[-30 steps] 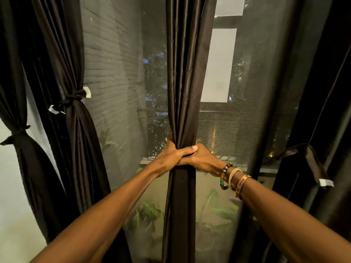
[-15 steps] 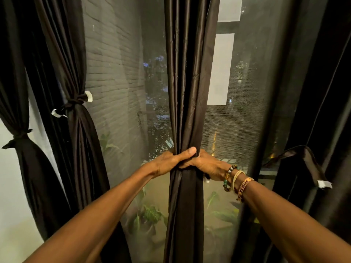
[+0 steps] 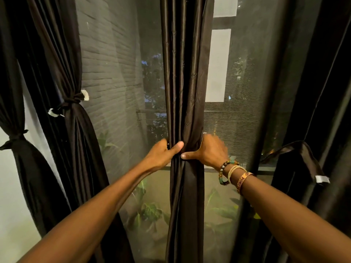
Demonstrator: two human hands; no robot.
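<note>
A dark brown curtain [image 3: 185,82] hangs bunched into a narrow column in the middle of the window. My left hand [image 3: 163,152] grips the bunch from the left, thumb across its front. From the right my right hand [image 3: 210,150] holds it, with the thumb pressed on the front and the fingers wrapped behind the cloth, out of sight. Both hands squeeze the folds at about the same height. Several bracelets [image 3: 233,175] circle my right wrist.
Two more dark curtains [image 3: 76,130] [image 3: 20,158] hang tied back at the left. A loose tie-back strap with a white tag [image 3: 303,158] dangles at the right by another curtain [image 3: 332,111]. A sheer mesh screen [image 3: 247,92] covers the window; a brick wall and plants lie outside.
My hands, overlapping before, have come slightly apart on the bunch; the right hand has shifted to the curtain's right edge with its thumb now in front.
</note>
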